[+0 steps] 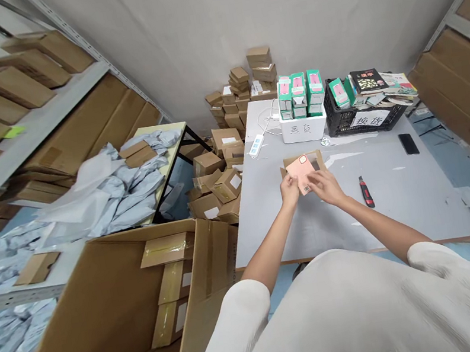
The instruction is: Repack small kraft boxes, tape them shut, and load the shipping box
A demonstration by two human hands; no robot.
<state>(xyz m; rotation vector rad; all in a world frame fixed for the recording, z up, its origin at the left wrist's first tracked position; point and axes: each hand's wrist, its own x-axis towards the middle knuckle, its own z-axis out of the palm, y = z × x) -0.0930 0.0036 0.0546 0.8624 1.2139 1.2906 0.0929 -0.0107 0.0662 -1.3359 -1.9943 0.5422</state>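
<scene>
left grip (pixel 290 191), right grip (pixel 325 186): pink pack (pixel 300 173) | carton (pixel 316 156) beneath

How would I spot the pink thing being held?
On the grey table is an open cardboard box. Over it, left hand and right hand hold a flat pink item. Its colour and barcode-like label set it apart from the brown box.

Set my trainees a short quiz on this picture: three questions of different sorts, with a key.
1. True or false: the left hand and right hand both touch the pink item.
2. On the table, the cutter lies: A) left of both hands; B) right of both hands; C) between them.
3. Fill in the colour: the white bin stands beside a ____ crate.

Key: 1 true; 2 B; 3 black.
</scene>
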